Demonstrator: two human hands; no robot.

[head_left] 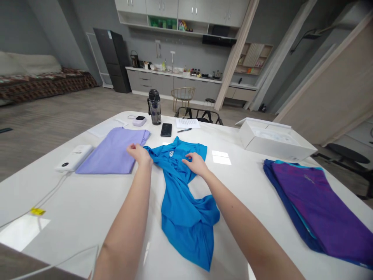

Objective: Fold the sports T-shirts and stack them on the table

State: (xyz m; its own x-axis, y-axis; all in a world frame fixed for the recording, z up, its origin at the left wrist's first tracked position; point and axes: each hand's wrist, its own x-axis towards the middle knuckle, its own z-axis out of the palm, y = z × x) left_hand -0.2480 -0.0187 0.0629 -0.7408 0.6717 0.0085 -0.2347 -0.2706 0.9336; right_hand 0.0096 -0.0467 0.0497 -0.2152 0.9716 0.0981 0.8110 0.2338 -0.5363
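Note:
A bright blue T-shirt [186, 210] with a small white logo lies crumpled and twisted on the white table [241, 217] in front of me. My left hand [140, 154] is closed at the shirt's left end, where the gathered fabric meets my fingers. Over the upper right part of the shirt is my right hand [197, 163], its fingers curved with a gap between thumb and forefinger. Whether those fingertips touch the cloth is hard to see. A folded lavender garment [113, 153] lies flat just left of my left hand.
Folded purple and blue garments [323, 206] are stacked at right, before an open white box [271, 138]. Toward the back are a black bottle [155, 107], a phone [166, 130], a pen [184, 130] and paper [188, 123]. A white device [74, 157] with a cable sits at left.

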